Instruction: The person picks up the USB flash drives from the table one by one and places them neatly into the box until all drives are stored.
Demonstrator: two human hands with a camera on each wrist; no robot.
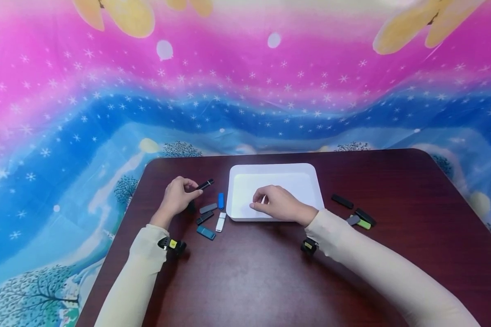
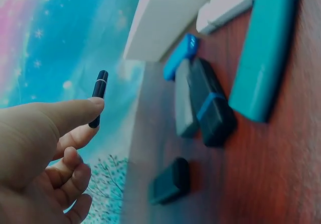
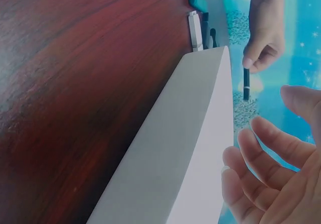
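My left hand (image 1: 177, 196) pinches a slim black USB flash drive (image 1: 206, 184) with a silver band between thumb and fingers, raised above the table's left side. In the left wrist view the same flash drive sticks up past the thumb. Over the white tray (image 1: 232, 190) hovers my right hand (image 1: 284, 203); its fingers bend loosely and hold nothing, with thumb and fingertips apart in the right wrist view. Near the left hand lie a blue flash drive (image 1: 221, 200), a grey one (image 1: 208, 208), a black one (image 1: 205, 218), a white one (image 1: 220, 222) and a teal one (image 1: 206, 232).
Another dark flash drive (image 2: 170, 181) lies below the left hand. Right of the tray are a black flash drive (image 1: 342, 201), a second black one (image 1: 365, 216), a green one (image 1: 364, 223) and a grey one (image 1: 353, 220). A printed cloth (image 1: 245, 104) hangs behind the table.
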